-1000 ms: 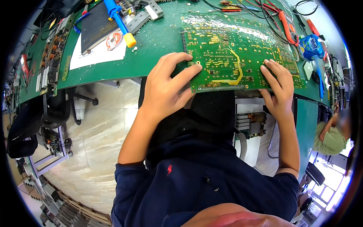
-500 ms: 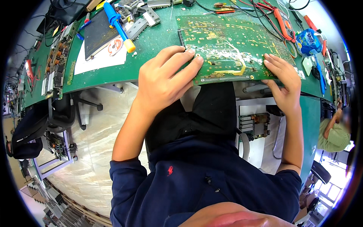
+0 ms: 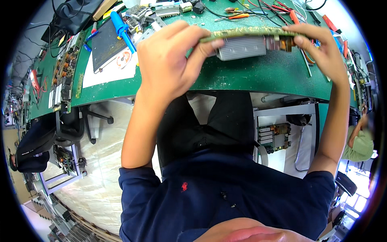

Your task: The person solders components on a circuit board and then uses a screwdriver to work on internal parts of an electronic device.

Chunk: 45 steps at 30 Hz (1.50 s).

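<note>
the left hand (image 3: 165, 56) pinches the left end of the board (image 3: 250, 31), thumb below and fingers curled over the top, and the right hand (image 3: 327, 52) pinches the other end in much the same way, so the grip is firm at both sides. the board is between the hands, over the table (image 3: 250, 80), seen almost edge-on; whether its far edge touches the table is hidden. a grey heatsink (image 3: 244, 48) juts from the underside, just beside the left thumb, and some copper-coloured parts (image 3: 287, 43) sit nearer the right thumb. the step in hand looks like holding the board at a tilt so its parts side can be seen (a judgement from the pose alone). the next move seems to call for both hands working level together, pinching only the ends, with care that the heatsink does not knock the table. farther out, an orange-handled tool (image 3: 238, 16) lies beyond the board; to the left are a blue tool (image 3: 120, 26), a black slab (image 3: 107, 46) and white paper (image 3: 121, 74), then a second board (image 3: 64, 76) near the table's left end
</note>
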Each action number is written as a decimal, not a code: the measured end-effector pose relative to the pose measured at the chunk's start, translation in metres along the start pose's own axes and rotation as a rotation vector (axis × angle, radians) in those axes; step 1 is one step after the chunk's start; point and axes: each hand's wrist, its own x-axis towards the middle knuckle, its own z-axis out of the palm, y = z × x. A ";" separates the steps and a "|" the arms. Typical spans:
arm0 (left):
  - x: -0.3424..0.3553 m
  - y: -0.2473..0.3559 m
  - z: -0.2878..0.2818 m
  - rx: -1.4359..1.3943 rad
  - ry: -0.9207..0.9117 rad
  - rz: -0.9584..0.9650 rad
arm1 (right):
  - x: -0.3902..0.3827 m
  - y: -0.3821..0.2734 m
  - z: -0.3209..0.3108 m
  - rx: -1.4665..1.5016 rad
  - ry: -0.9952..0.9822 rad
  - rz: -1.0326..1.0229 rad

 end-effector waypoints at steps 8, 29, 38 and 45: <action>0.031 -0.016 0.001 -0.152 0.013 -0.320 | 0.052 -0.004 -0.018 0.042 -0.006 0.260; -0.031 0.010 0.014 0.021 0.090 0.219 | 0.189 0.050 0.111 -0.997 -0.632 -0.045; -0.021 0.007 0.009 -0.024 0.064 0.151 | 0.188 0.028 0.078 -0.889 -0.495 -0.165; -0.001 -0.001 -0.003 0.021 -0.010 0.047 | 0.108 -0.037 0.006 -0.791 -0.097 -0.090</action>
